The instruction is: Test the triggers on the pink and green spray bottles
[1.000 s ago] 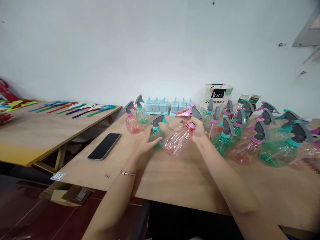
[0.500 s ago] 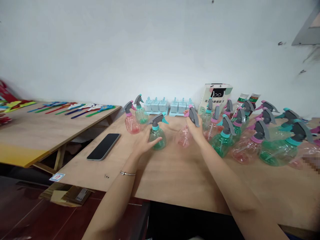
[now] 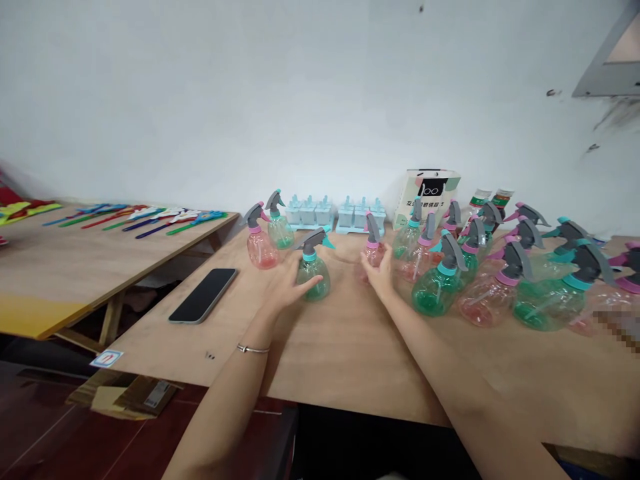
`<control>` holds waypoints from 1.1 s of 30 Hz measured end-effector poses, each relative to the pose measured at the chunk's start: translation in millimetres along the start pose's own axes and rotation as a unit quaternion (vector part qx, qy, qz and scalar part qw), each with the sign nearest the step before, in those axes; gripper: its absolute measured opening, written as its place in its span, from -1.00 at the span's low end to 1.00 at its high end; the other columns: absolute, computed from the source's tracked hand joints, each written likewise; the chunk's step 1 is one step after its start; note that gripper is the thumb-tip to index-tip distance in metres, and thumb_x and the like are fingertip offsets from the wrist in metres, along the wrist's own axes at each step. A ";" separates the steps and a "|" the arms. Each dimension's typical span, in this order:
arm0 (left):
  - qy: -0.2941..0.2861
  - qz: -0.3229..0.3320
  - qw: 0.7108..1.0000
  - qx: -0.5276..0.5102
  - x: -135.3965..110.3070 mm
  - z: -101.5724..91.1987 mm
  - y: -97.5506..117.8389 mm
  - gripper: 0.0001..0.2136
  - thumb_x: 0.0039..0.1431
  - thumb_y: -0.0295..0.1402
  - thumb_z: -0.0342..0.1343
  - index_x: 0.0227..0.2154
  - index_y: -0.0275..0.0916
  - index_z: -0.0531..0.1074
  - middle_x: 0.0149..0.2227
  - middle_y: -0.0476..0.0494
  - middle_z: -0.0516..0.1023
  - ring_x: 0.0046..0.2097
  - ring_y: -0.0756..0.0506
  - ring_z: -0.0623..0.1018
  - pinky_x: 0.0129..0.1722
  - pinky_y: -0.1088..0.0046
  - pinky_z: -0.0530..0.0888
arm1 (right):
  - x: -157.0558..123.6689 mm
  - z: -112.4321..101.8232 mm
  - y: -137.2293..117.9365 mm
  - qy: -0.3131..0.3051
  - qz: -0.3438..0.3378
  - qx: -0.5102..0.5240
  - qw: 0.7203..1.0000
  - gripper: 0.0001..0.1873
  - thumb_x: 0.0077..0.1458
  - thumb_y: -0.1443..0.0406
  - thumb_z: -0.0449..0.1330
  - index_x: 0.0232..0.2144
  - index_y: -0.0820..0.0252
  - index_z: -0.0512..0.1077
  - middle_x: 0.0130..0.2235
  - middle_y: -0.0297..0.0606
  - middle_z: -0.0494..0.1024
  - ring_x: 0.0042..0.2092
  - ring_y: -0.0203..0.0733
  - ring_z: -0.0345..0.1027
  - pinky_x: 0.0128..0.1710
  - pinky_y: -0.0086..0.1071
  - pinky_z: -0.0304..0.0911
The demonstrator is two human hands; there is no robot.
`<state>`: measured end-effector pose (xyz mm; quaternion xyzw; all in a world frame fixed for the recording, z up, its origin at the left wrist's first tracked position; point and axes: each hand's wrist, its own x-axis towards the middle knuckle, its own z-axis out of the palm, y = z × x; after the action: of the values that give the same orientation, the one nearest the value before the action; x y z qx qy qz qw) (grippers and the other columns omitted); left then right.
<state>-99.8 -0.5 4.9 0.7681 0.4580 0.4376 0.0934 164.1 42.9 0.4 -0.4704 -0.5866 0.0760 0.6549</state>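
Note:
My left hand [image 3: 285,288] is wrapped round the left side of a green spray bottle [image 3: 315,272] with a grey and turquoise head, its thumb lying across the front. My right hand [image 3: 381,272] holds the body of a pink spray bottle [image 3: 372,248] with a grey and pink head; thumb and fingers are on either side. Both bottles are upright on the wooden table. Behind my left hand stand another pink spray bottle [image 3: 262,248] and a green one [image 3: 281,230]. Close to the right hand, a green spray bottle [image 3: 434,291] leads a cluster of several more.
A black phone [image 3: 203,295] lies on the left of the table [image 3: 345,360]. Light blue ice-pop moulds [image 3: 310,215] and a printed paper bag [image 3: 427,200] stand by the wall. The neighbouring table [image 3: 100,260] carries several colourful long-handled items [image 3: 150,217].
My right hand has slid from the pink spray bottle's head down to its body, and that bottle has turned and moved slightly back. The left hand keeps its hold. The view has shifted slightly.

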 end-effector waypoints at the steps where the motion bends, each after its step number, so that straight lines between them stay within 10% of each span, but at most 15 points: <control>1: 0.002 0.001 1.000 0.001 0.1 0.2 -0.2 -0.43 0.15 -0.03 0.18 0.17 -0.13 0.25 0.10 -0.23 0.47 0.15 -0.26 0.47 0.18 0.13 0.36 | -1.8 2.4 8.9 -0.005 0.001 -0.020 1.000 -0.34 0.02 -0.02 0.23 0.06 0.22 0.27 0.03 0.02 0.46 0.10 0.02 0.35 0.17 -0.07 0.21; 8: 0.003 -0.003 1.000 0.001 -0.7 -2.7 8.9 -0.45 0.16 -0.02 0.18 0.14 -0.12 0.26 0.11 -0.22 0.46 0.13 -0.25 0.48 0.16 0.16 0.37 | 21.1 26.1 50.0 -0.014 0.048 -0.110 0.993 -0.02 0.07 -0.12 0.20 0.31 0.38 0.02 0.22 0.24 0.25 0.28 0.18 0.12 0.25 0.02 0.06; 19: -0.008 -0.008 1.000 -0.008 -1.3 -5.3 20.4 -0.44 0.17 -0.01 0.17 0.17 -0.10 0.24 0.16 -0.21 0.43 0.20 -0.26 0.42 0.19 0.16 0.35 | 54.4 34.9 72.6 -0.033 0.048 -0.096 0.994 -0.03 0.15 -0.04 0.15 0.39 0.28 -0.16 0.38 0.20 0.00 0.41 0.17 -0.15 0.33 0.13 -0.10; 27: 0.053 -0.023 0.998 -0.022 1.3 11.1 26.1 -0.45 0.17 -0.04 0.19 0.16 -0.10 0.23 0.18 -0.27 0.41 0.23 -0.29 0.40 0.23 0.05 0.31 | 3.6 23.2 2.2 -0.046 -0.077 0.010 0.996 -0.10 0.22 -0.14 -0.03 0.39 0.22 -0.18 0.39 0.09 0.00 0.44 0.00 -0.15 0.39 0.02 -0.13; 33: 0.094 -0.039 0.993 -0.051 -3.4 64.9 27.5 -0.31 0.19 -0.06 0.13 0.29 -0.17 0.02 0.30 -0.42 0.24 0.35 -0.36 0.25 0.30 -0.09 0.22 | -22.4 47.5 -59.7 -0.145 -0.060 0.080 0.984 0.05 -0.07 -0.08 0.33 0.31 0.20 0.00 0.32 0.11 0.17 0.38 0.10 0.01 0.36 0.03 -0.03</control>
<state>-34.2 -2.0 -21.1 0.6992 0.4718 0.5267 0.1057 90.5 20.8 20.7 -0.3646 -0.6942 0.1506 0.6021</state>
